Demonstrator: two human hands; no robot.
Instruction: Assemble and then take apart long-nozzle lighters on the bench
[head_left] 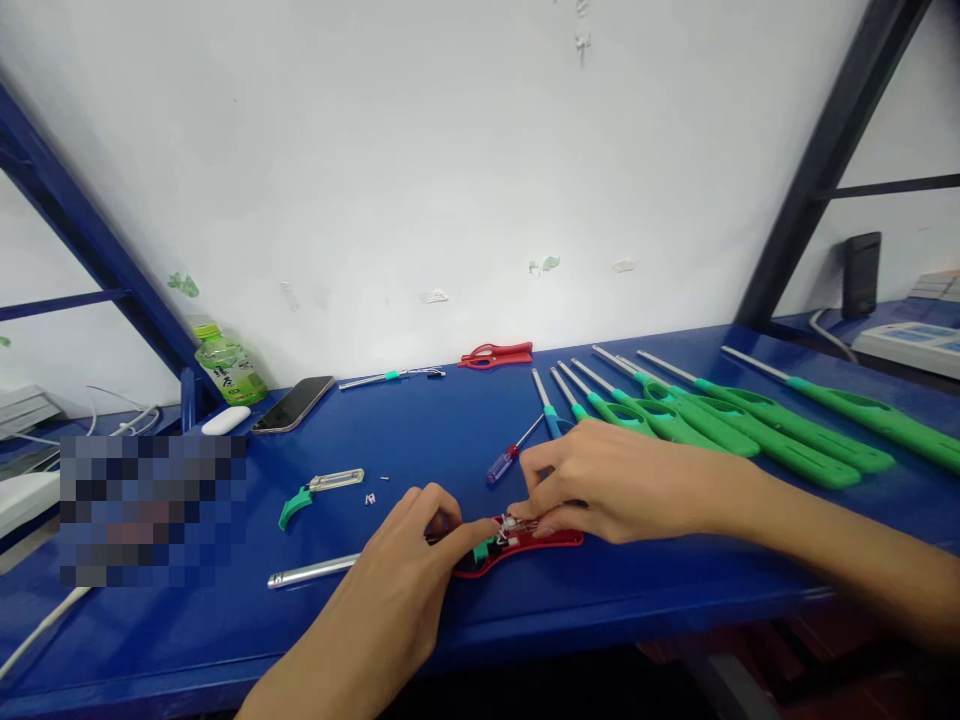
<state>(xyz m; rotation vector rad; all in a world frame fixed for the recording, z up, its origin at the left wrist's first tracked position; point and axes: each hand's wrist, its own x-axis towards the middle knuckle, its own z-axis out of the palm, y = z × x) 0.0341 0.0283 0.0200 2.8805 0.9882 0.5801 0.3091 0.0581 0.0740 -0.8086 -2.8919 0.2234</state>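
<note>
An opened red lighter casing (566, 530) lies near the table's front edge, its inner parts showing and its metal tube (311, 572) pointing left. My left hand (412, 560) holds the casing's left part, thumb against the green and white pieces inside. My right hand (581, 485) is closed over the right part, fingertips pinching a small clear part in the casing. A purple screwdriver (502, 464) lies just behind my right hand. To the left are a clear fuel tank (337, 481), a green trigger (295, 508) and tiny white pieces (370, 499).
Several green lighters (780, 430) lie at the right. A red casing half (496, 355) and a thin metal tube (375, 379) lie near the wall. A phone (294, 404), white case (226, 421) and green bottle (229, 368) are at the back left.
</note>
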